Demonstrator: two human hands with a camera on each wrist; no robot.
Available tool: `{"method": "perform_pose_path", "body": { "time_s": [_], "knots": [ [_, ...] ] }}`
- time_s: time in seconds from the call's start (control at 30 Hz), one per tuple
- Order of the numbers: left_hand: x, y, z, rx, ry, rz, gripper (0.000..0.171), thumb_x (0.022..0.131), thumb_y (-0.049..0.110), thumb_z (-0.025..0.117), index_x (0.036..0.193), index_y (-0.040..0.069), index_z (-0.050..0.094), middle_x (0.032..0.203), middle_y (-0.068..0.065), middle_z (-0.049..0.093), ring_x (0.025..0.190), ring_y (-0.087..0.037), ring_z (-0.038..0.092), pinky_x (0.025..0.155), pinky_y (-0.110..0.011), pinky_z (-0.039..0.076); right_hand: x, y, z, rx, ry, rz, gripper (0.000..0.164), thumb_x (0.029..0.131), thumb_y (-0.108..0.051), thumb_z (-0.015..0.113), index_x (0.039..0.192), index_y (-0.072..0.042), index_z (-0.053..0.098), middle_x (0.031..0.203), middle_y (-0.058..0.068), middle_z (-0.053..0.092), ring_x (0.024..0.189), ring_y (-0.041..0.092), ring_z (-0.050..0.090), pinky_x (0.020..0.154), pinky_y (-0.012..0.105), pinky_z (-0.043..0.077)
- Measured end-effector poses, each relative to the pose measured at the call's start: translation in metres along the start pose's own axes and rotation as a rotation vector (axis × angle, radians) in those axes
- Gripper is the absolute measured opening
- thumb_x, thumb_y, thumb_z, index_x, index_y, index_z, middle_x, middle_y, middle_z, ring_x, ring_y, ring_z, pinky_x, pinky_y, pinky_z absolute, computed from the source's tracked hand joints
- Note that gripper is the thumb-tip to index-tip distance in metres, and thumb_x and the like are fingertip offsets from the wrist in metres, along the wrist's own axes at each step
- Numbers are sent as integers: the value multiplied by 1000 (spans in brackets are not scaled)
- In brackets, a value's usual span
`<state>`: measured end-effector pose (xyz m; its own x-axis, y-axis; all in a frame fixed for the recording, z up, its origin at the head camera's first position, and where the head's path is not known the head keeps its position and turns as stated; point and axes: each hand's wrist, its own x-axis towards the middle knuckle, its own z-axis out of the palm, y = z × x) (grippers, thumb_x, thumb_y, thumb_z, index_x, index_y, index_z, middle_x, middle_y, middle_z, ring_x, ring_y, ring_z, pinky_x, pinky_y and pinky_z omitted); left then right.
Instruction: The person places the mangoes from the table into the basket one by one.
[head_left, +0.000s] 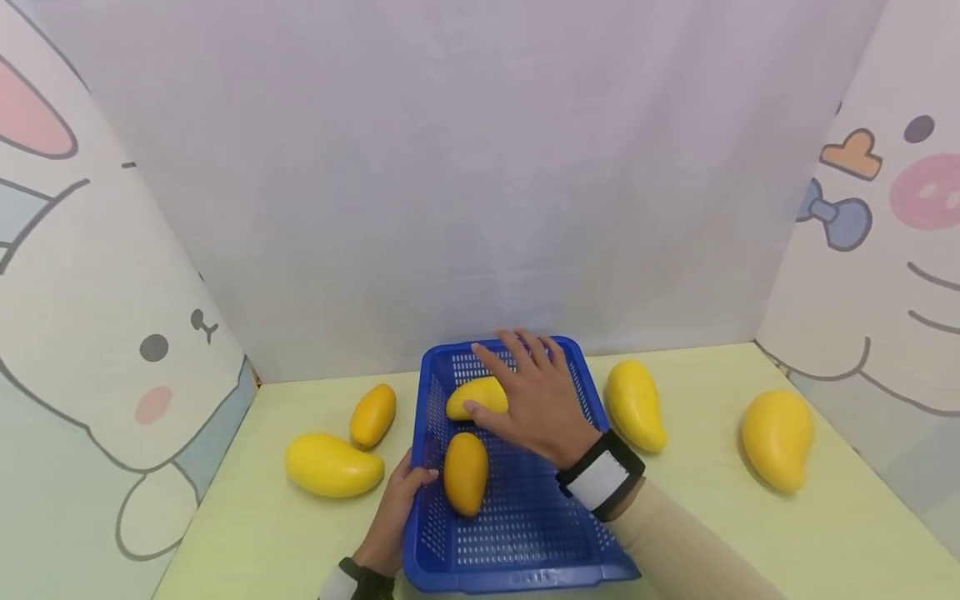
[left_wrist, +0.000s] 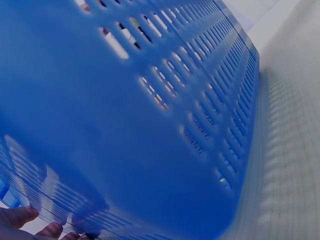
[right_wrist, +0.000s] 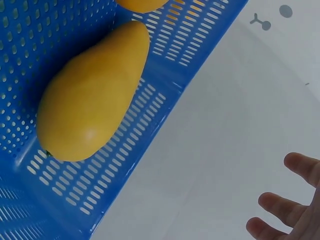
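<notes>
A blue plastic basket with slotted walls holds two mangoes. The yellow mango lies near its far end, partly behind my right hand in the head view. An orange-yellow mango lies by the left wall. My right hand is over the basket's far part, fingers spread, with nothing in its grasp. Its fingertips show apart from the fruit in the right wrist view. With my left hand I grip the basket's left side, thumb over the rim. Fingers of that hand show by the basket's underside.
Left of the basket, a small orange-yellow mango and a larger yellow mango lie close together on the pale green table. To the right are two more mangoes, one near and one farther off. A pale curtain hangs behind.
</notes>
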<state>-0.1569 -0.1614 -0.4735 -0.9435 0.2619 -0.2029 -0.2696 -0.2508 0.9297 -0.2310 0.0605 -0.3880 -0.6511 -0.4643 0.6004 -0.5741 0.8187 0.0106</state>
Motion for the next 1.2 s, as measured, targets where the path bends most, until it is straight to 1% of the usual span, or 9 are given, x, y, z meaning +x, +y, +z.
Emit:
{"method": "perform_pose_path", "body": {
  "time_s": [0.2,0.43,0.6,0.73,0.93,1.07,1.2],
  "knots": [
    [1,1,-1,2,-11,1,65,90,19,41,149,16,12,150,-19,21,127,-33,35,100,-50,32,-6,1,-9,-10,56,-20,71,85,-70,33,140,-26,41,145,11,36,131,33,27,105,55,17],
    [-1,-1,-2,-5,-6,3,66,90,19,42,149,17,12,150,-19,21,126,-32,35,100,-50,33,-16,5,-14,-5,81,-39,70,85,-68,35,140,-26,41,145,10,35,131,33,27,105,55,17],
    [-1,-2,-2,-7,-4,6,66,90,19,42,149,16,12,149,-19,21,127,-32,35,100,-50,32,-21,6,-18,2,79,-34,69,85,-68,35,140,-27,41,144,11,37,132,34,26,105,57,17],
    [0,-3,-2,-8,-1,12,66,90,18,42,149,16,13,150,-19,20,129,-33,31,102,-51,29,-26,8,-21,5,57,-18,68,85,-68,35,141,-28,40,144,11,38,132,35,26,105,57,16],
    [-1,-4,-3,-24,-4,7,66,90,18,42,149,16,12,150,-19,19,130,-33,30,102,-51,29,-33,11,-24,0,16,-6,70,85,-69,36,143,-30,36,145,10,35,132,34,25,105,56,15],
    [0,-3,-3,-23,-13,12,66,90,19,42,149,17,12,151,-18,19,131,-33,29,102,-51,28,-39,16,-27,-8,23,10,70,85,-69,37,144,-31,33,147,10,32,133,34,24,105,57,15],
    [2,-2,-2,-5,-6,11,66,90,20,42,149,17,13,151,-18,19,130,-33,30,102,-52,29,-43,19,-31,-11,34,15,72,84,-69,38,145,-32,30,149,9,28,133,34,22,104,58,15]
  ]
}}
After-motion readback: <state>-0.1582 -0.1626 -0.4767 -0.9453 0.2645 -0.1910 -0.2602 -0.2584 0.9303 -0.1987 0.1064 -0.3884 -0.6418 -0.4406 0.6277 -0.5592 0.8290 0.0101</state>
